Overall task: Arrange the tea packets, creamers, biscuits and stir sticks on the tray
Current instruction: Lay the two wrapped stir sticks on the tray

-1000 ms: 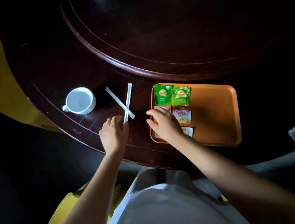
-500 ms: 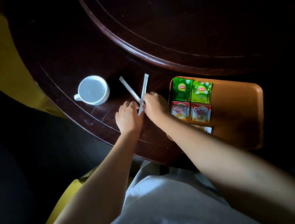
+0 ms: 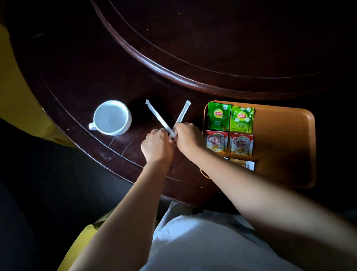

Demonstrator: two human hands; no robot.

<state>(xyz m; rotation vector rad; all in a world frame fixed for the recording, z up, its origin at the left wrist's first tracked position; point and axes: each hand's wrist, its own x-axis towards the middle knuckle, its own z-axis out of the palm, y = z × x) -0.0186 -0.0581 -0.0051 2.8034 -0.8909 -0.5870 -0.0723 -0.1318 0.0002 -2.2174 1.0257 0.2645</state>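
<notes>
Crossed stir sticks (image 3: pixel 164 120) pinched between both hands' fingers (image 3: pixel 178 127).

Left hand (image 3: pixel 156 145), right hand (image 3: pixel 189 138) touching, fingers curled.

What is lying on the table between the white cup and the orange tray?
In the head view, two crossed stir sticks lie between the cup and tray, both hands gripping them.

Both forearms bare, no sleeves visible up to frame edge. No rings, watch or bracelet seen on left hand (image 3: pixel 156 145) or right hand (image 3: pixel 189 138). Pale whitish-grey garment (image 3: pixel 198 245) below hands, covering the lap.
</notes>
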